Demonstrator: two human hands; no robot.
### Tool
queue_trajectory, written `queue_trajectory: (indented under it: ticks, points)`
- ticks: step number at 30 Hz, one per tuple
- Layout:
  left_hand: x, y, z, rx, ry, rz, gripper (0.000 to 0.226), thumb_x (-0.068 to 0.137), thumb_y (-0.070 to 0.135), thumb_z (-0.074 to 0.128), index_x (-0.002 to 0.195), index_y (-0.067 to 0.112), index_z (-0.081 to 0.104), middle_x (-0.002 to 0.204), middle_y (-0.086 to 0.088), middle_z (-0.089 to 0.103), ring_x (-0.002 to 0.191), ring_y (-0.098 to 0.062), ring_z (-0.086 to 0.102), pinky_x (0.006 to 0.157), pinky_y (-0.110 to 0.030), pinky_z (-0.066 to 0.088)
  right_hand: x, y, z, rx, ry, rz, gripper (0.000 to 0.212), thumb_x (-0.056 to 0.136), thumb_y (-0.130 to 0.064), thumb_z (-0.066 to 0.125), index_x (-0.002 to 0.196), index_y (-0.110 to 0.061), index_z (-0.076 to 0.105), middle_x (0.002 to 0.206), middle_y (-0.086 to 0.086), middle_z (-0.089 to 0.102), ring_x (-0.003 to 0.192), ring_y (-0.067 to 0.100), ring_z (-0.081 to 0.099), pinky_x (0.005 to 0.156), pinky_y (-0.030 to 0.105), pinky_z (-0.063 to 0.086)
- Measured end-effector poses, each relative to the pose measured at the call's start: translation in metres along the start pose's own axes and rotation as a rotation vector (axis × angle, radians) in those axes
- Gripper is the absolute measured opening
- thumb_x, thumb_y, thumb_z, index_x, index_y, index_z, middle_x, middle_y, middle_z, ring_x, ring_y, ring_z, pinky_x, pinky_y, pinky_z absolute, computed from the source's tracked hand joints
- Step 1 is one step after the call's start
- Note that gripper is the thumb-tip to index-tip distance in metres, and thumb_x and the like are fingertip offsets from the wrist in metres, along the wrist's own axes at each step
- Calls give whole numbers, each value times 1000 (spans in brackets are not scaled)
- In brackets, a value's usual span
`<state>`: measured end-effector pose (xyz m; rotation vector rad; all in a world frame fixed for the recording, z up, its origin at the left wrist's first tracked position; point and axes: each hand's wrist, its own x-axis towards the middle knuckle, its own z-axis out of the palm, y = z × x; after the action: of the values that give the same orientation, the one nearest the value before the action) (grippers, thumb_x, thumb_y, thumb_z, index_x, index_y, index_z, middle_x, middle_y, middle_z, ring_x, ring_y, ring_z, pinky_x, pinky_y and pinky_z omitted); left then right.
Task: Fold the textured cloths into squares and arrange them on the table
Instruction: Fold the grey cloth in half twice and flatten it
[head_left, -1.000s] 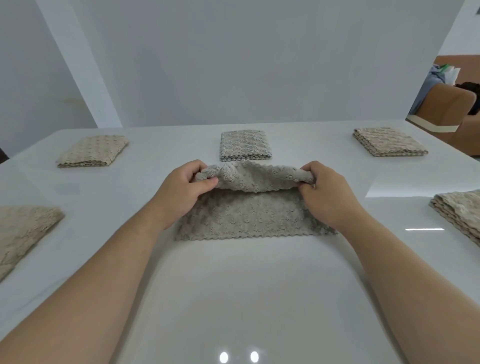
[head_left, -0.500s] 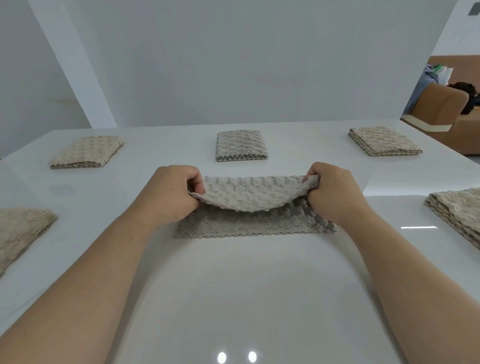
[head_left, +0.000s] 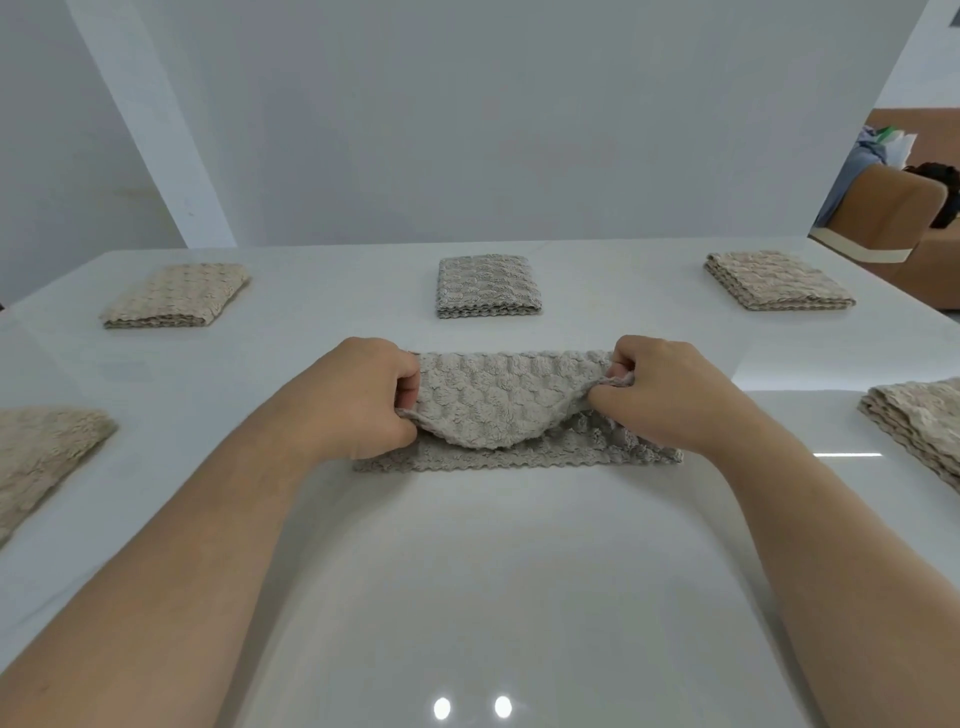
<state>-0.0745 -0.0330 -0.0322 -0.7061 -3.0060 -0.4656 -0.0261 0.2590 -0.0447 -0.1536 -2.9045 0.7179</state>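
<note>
A grey textured cloth (head_left: 506, 410) lies in the middle of the white table (head_left: 467, 571), its upper layer doubled over toward me. My left hand (head_left: 363, 397) pinches the left corner of that folded layer and my right hand (head_left: 670, 392) pinches the right corner. The layer sags between my hands, just above the lower layer's scalloped near edge. Three folded cloths lie along the far side: a beige one (head_left: 176, 295) at the left, a grey one (head_left: 487, 286) in the middle, a beige one (head_left: 776, 280) at the right.
A beige folded cloth (head_left: 41, 457) lies at the table's left edge and another (head_left: 919, 421) at the right edge. A grey wall stands behind the table. Brown upholstered furniture (head_left: 883, 218) with clothes on it stands off the far right corner.
Both hands have drawn the cloth's far edge toward me, over the lower layer. The folded layer now covers most of the cloth, and the hands are lower and nearer.
</note>
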Motion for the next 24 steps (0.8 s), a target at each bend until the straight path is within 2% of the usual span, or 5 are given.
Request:
queue_trajectory:
  ticks: [5,12,15,20,24]
  points:
    - [-1,2,-1,-13,-30,-27,17,66,16,75,66,22,60,79,4,63,70,-16,61,61,-35,53,-2,-1,-1,-18,6,11,32,80,-42,58,65,-18,43,69,2,57,66,23,52,60,34,42]
    - [-2,4,-2,38,-107,-17,14,66,20,74,68,21,61,83,4,65,73,-15,62,66,-39,57,-2,-3,3,-49,135,30,63,92,-70,47,66,-13,50,65,3,60,69,24,59,64,38,51]
    - [-3,4,-2,108,-138,5,14,64,29,72,70,25,61,83,9,64,77,-10,60,68,-36,56,-1,-1,5,-30,176,30,52,93,-66,50,67,-20,51,67,-3,61,71,21,59,63,35,50]
    - [-3,5,-5,241,-91,84,17,65,39,73,74,31,61,87,15,61,92,-8,48,83,-31,47,2,-3,4,32,176,132,54,98,-62,36,69,-20,52,71,1,65,74,26,62,70,37,51]
    - [-4,7,-4,166,-125,131,17,66,34,76,77,35,62,89,18,60,92,-4,46,82,-28,42,5,4,5,34,120,160,16,89,-40,52,83,-26,56,86,-3,66,81,21,63,73,36,54]
